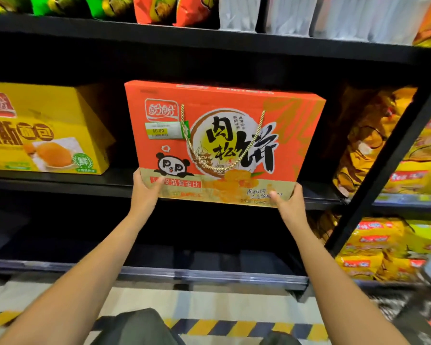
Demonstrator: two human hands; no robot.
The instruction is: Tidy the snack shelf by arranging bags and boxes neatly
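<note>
Orange box [224, 143] is gripped at its two bottom corners: left hand [144, 192] at the lower-left, right hand [290, 204] at the lower-right, thumbs laid on the front face. Box is held upright, front panel facing the camera, slightly tilted, bottom edge at the front lip of the middle shelf [60, 183]. Gold cord handle [222, 168] is draped down over the front; a price label [163, 130] is stuck near the upper left. Yellow box [45, 130] is seen on the same shelf, apart to the left. Yellow snack bags [373, 145] are stacked to the right. Green, orange and white bags [239, 11] are lined up on the top shelf.
</note>
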